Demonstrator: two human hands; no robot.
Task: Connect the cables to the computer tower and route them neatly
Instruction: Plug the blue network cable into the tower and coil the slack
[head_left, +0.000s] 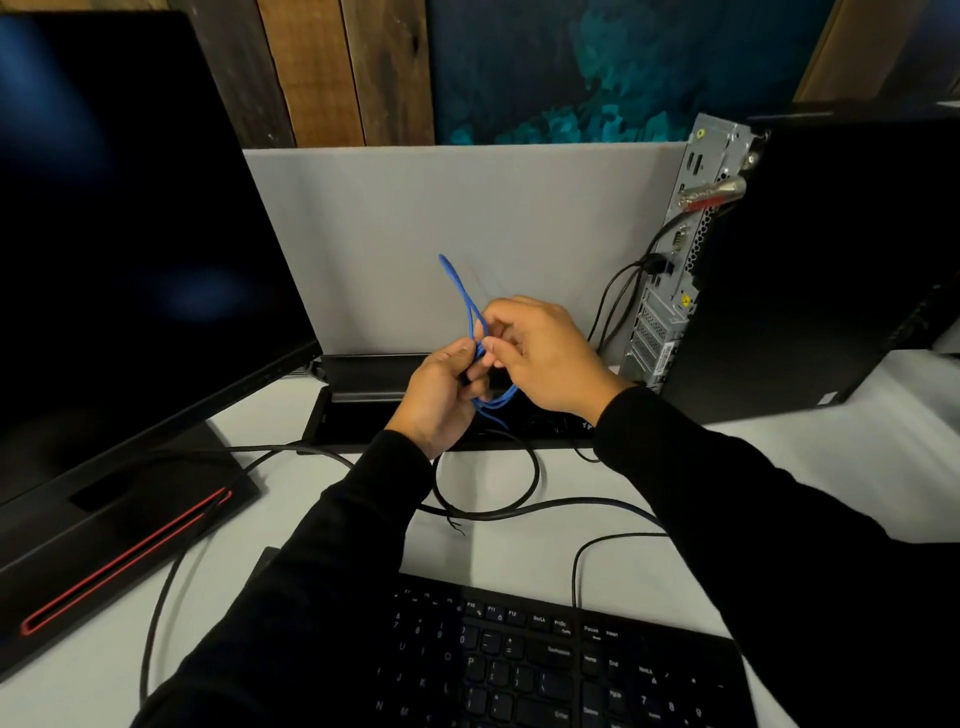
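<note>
A thin blue cable (464, 299) is folded into a loop that sticks up above my hands, over the middle of the desk. My left hand (441, 395) grips the doubled strands from below. My right hand (545, 353) pinches the same strands from the right, fingers curled round them. More blue strands hang under my hands. The black computer tower (810, 260) stands at the right with its grey rear panel (685, 249) facing me. Two black cables (615, 296) are plugged into that panel and drop behind the desk.
A large dark monitor (119, 234) on a black and red stand (119, 551) fills the left. A black keyboard (545, 665) lies at the front. Black cables (519, 512) loop across the white desk. An open black cable tray (363, 410) sits before the grey divider (467, 223).
</note>
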